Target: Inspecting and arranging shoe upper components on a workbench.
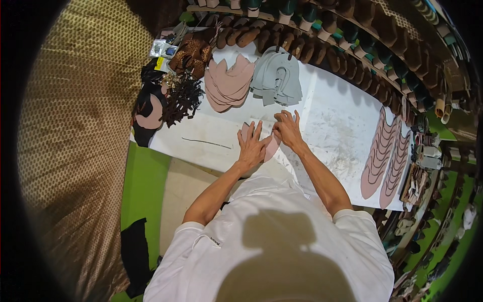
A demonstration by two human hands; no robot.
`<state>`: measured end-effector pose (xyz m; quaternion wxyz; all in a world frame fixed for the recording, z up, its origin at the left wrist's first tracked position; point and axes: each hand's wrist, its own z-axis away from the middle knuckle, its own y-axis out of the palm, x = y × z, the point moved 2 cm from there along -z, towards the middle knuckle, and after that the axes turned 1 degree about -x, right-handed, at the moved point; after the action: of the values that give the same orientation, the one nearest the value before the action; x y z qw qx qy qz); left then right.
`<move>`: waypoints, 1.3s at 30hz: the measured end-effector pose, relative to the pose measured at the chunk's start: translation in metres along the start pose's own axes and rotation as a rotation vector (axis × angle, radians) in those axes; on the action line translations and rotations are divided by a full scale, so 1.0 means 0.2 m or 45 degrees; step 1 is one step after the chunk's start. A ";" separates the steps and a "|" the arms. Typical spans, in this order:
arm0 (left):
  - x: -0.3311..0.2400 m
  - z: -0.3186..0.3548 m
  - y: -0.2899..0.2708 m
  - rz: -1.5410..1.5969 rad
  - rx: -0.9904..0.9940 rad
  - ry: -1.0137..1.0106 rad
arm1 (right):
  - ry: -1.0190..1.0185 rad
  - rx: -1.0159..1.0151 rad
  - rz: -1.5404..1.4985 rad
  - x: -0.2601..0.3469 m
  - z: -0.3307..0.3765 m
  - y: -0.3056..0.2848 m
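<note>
Both hands, left hand (251,146) and right hand (288,130), press open-fingered on the pink cut piece (270,149) beneath.

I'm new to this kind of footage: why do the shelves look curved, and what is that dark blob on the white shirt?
Head view: fisheye lens bends the shelf of shoe forms near the rim, corners go black; the blob is a head-shaped shadow from overhead light; hands on the pink piece look sharp.
</note>
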<state>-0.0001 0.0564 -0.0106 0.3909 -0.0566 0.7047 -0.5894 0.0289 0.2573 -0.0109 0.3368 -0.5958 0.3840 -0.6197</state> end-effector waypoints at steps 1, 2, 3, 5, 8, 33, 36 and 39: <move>0.00 0.00 0.00 0.001 0.000 0.000 | 0.001 0.000 0.000 0.00 0.00 0.00; -0.01 -0.01 0.01 -0.045 0.016 0.002 | 0.002 0.001 0.001 0.00 0.00 0.00; -0.01 -0.01 0.01 -0.091 0.030 0.005 | 0.003 0.000 0.003 -0.01 0.00 0.00; 0.00 -0.02 0.01 -0.110 0.058 -0.003 | -0.016 -0.056 -0.007 0.00 0.00 0.00; 0.00 -0.02 0.03 -0.121 0.086 -0.013 | -0.036 -0.108 -0.013 0.00 -0.01 0.00; -0.01 -0.10 0.03 -0.111 0.040 -0.068 | 0.093 -0.106 -0.069 -0.05 0.03 -0.04; 0.00 -0.09 0.03 -0.092 0.033 -0.080 | 0.071 -0.119 -0.065 -0.04 0.02 -0.05; 0.01 -0.09 0.04 -0.062 0.016 -0.074 | 0.064 -0.106 -0.051 -0.03 0.00 -0.05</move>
<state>-0.0091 0.0717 -0.0180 0.3971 -0.0882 0.6879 -0.6011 0.0307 0.2681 -0.0048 0.2896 -0.6012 0.4057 -0.6245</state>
